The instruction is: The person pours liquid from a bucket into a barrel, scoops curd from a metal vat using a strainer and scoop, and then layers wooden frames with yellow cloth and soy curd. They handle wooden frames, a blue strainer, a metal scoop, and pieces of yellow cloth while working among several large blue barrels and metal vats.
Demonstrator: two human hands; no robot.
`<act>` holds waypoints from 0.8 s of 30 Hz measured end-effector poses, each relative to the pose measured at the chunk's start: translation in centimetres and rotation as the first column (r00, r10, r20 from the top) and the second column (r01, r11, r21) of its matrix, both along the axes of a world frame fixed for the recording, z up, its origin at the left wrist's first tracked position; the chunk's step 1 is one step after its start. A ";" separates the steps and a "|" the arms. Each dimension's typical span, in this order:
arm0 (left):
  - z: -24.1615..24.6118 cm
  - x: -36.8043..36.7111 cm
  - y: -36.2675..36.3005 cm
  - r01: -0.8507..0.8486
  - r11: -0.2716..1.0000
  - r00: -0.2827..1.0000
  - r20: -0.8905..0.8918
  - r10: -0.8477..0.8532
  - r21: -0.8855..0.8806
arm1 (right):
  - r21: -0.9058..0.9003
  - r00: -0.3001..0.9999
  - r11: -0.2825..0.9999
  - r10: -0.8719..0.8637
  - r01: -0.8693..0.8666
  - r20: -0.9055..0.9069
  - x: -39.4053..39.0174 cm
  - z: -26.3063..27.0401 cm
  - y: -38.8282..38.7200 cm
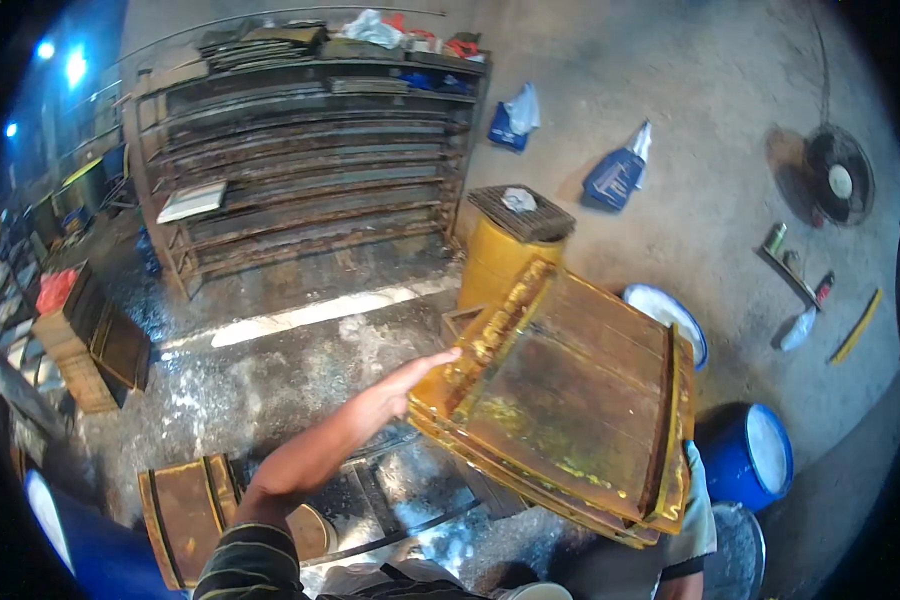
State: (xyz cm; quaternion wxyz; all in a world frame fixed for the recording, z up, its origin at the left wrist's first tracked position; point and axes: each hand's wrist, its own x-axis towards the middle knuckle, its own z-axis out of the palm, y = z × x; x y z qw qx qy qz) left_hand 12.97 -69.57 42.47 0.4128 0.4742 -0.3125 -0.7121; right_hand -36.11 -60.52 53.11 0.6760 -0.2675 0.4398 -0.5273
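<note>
A large wooden panel (570,390) with raised battens along two sides hangs tilted before me, carried between both hands. Yellow, waxy-looking residue coats its battens and lower edge. A second board layer shows under its near edge; whether the two are joined I cannot tell. My left hand (420,375) is bare and grips the left edge, thumb on top and fingers mostly hidden beneath. My right hand (697,491), in a pale glove, holds the right edge, its fingers largely hidden behind the wood. Beyond the panel stands a yellow drum (487,262) with a dark slatted crate (521,212) on top.
A slatted rack (307,161) stands at the back wall, with stacked boards on top. Blue drums (746,457) are at right and another blue drum (112,540) at lower left. A similar panel (187,517) lies near my left elbow. Wooden boxes (79,360) stand left.
</note>
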 end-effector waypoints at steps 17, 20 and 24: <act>-7.2 13.2 35.5 -0.489 0.863 0.784 -0.370 0.499 0.126 | 0.090 0.938 0.942 0.332 -0.323 -0.104 16.1 -0.9 12.2; -11.7 17.9 45.6 -0.614 0.773 0.695 -0.356 0.624 0.156 | 0.144 0.876 0.876 0.474 -0.460 -0.086 23.7 -4.4 15.9; -20.6 24.4 59.1 -0.718 0.624 0.475 -0.439 0.762 0.306 | 0.248 0.751 0.727 0.660 -0.640 0.004 35.4 -10.8 20.9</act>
